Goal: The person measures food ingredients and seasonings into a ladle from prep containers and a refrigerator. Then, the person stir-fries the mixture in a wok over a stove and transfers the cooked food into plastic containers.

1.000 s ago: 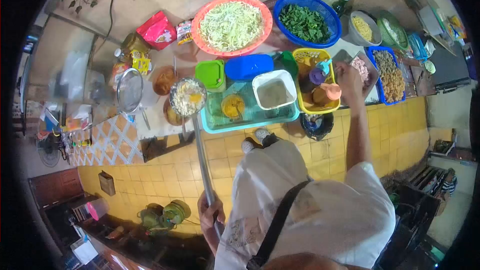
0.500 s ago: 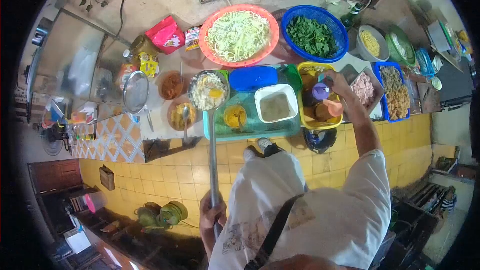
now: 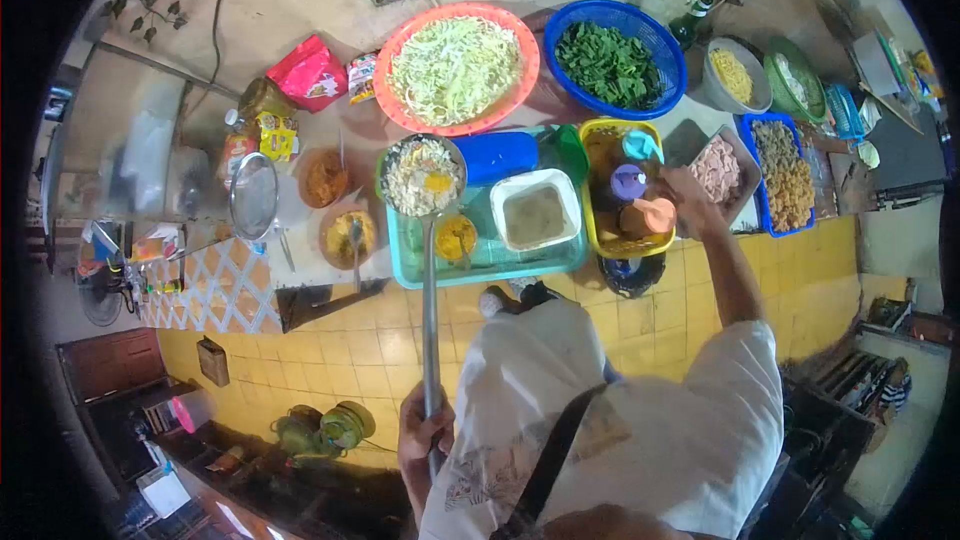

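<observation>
My left hand [image 3: 425, 428] is wrapped round the long metal handle of a ladle [image 3: 430, 310]. Its round bowl, over the turquoise tray [image 3: 400, 265], holds a pale chopped mixture with an egg yolk [image 3: 437, 181] on it. My right hand [image 3: 686, 194] is at the right side of a yellow basket [image 3: 612, 126], close beside an orange-lidded container [image 3: 655, 214]. Its fingers are too small and unclear to show whether they grip. A purple-lidded container [image 3: 628, 181] and a teal-lidded one [image 3: 641, 147] stand in the same basket.
A white tub [image 3: 500, 220] and a bowl of yellow paste [image 3: 456, 237] stand in the tray. Behind are a red basket of shredded cabbage [image 3: 455, 70] and a blue basket of greens [image 3: 612, 65]. At left lie a sieve [image 3: 254, 196] and bowls of sauce; at right, pink meat pieces [image 3: 717, 170].
My right hand has left the teal-lidded container and moved nearer, beside the orange-lidded one. My left hand keeps hold of the ladle. The whole view has shifted slightly.
</observation>
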A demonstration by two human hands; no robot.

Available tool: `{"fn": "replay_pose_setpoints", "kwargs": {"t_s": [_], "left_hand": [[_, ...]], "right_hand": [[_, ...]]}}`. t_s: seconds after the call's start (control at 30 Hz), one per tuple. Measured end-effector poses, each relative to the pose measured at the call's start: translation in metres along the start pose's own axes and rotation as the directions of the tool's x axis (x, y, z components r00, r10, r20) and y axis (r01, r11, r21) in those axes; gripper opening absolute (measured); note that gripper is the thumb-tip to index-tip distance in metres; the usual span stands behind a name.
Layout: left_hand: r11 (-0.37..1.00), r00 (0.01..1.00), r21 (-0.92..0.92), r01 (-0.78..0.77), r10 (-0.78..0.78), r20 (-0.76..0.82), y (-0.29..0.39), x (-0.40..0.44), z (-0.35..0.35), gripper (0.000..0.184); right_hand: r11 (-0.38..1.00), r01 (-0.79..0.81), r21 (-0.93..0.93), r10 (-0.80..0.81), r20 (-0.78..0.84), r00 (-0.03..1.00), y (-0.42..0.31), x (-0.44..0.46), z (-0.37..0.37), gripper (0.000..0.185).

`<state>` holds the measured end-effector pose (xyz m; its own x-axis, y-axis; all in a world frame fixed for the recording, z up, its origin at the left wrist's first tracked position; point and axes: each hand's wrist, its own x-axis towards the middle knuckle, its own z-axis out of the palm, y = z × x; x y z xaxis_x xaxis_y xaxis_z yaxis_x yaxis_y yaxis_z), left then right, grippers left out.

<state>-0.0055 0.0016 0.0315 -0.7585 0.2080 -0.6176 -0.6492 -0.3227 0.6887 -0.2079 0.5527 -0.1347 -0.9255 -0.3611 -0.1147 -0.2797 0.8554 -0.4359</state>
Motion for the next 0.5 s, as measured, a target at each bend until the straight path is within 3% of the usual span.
{"fn": "replay_pose_setpoints", "kwargs": {"t_s": [0.07,0.1,0.17,0.2,0.27,0.3,0.37,0.5], "left_hand": [[0.999,1.0,0.033,0.015,-0.014,-0.002,0.001,0.004,-0.001,0.017],[0.998,1.0,0.065,0.017,-0.017,-0.003,0.002,0.006,-0.001,0.017],[0.996,1.0,0.092,0.022,-0.024,0.018,0.007,0.007,0.003,0.019],[0.997,0.999,0.077,0.02,-0.023,0.037,0.006,0.008,0.005,0.019],[0.997,0.997,0.059,0.042,-0.046,0.066,0.01,0.011,0.015,0.019],[0.998,0.997,0.041,0.043,-0.045,0.061,0.008,0.013,0.017,0.019],[0.992,0.995,0.117,0.052,-0.061,0.079,0.004,0.016,0.022,0.023],[0.982,0.991,0.179,0.067,-0.087,0.103,0.003,0.019,0.042,0.03]], "right_hand": [[0.929,0.184,0.32,-0.063,-0.354,0.933,0.069,0.012,0.065,0.038],[0.929,0.185,0.322,-0.066,-0.347,0.935,0.056,0.018,0.057,0.038],[0.981,-0.187,0.043,0.189,-0.376,0.907,0.005,0.037,0.026,0.054],[0.983,-0.18,0.037,0.181,-0.37,0.911,0.01,0.041,0.028,0.054],[0.942,-0.22,0.255,0.274,-0.201,0.94,0.031,0.055,0.042,0.068],[0.945,-0.216,0.244,0.265,-0.19,0.945,0.054,0.067,0.065,0.068],[0.696,0.053,0.716,0.229,-0.292,0.928,0.101,0.084,0.113,0.073],[0.857,0.025,0.514,0.147,-0.29,0.946,0.052,0.06,0.054,0.073]]}}
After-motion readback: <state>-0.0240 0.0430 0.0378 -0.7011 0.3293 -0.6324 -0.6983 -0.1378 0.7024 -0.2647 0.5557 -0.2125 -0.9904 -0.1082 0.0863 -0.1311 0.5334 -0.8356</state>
